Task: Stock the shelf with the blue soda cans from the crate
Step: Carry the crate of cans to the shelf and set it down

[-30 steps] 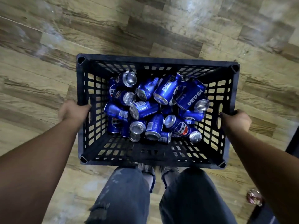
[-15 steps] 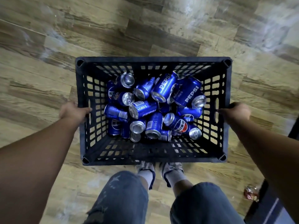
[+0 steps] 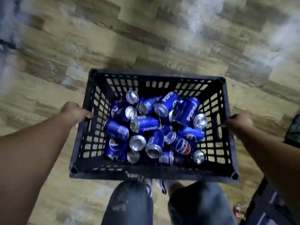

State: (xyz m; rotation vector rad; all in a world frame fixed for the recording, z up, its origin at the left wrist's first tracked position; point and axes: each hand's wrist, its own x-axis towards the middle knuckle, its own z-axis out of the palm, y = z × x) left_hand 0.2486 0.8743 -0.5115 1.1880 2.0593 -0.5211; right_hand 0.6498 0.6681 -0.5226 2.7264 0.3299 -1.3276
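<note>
**Crate of blue cans carried over the wooden floor**

The black plastic crate (image 3: 152,173) has lattice walls and is held in front of the person, above the wooden floor (image 3: 146,38). Inside it lies a loose heap of blue soda cans (image 3: 146,125). They lie on their sides or tilted, one over another, and several silver can ends face up. The heap sits mostly in the middle and at the far side of the crate.

Compared with half a second ago, the crate now appears lower and a little more to the right in the view, and the floor is blurred. The cans keep almost the same arrangement.

The left hand (image 3: 73,112) grips the left rim of the crate with curled fingers. The right hand (image 3: 238,122) grips the right rim in the same way. The knees in jeans (image 3: 129,203) are below the crate.
</note>
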